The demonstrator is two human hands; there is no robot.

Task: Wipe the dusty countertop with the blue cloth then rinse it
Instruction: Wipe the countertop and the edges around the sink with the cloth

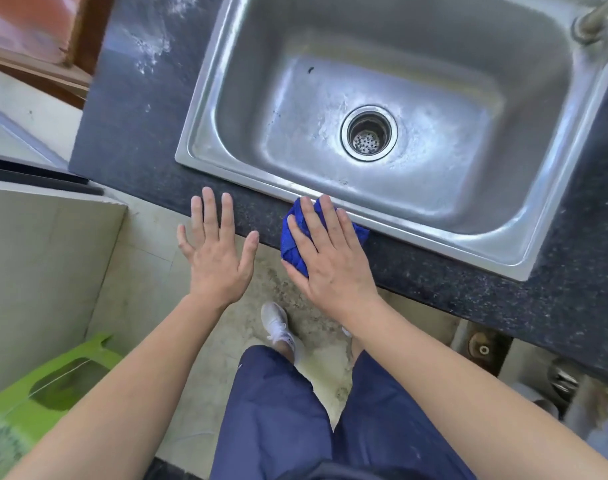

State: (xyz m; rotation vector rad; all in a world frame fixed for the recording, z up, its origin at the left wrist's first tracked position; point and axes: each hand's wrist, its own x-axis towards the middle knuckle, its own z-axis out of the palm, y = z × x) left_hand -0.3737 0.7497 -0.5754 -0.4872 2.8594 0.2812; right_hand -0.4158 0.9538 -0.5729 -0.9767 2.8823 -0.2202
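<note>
Far left, dust (150, 46) streaks the desk (122, 133); room to sweep there. The left hand (215, 251), fingers spread, holds nothing. The cloth (292, 237) overhangs the near edge under the flat, pressing right hand (326, 258); on this narrow strip before the sink (195, 140) it could slip to the floor (271, 282).

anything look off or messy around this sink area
White dusty smears streak the dark countertop left of the sink, toward its far end, unwiped. A small dark speck sits in the basin. The blue cloth under the right hand slightly overhangs the counter's front edge.
</note>
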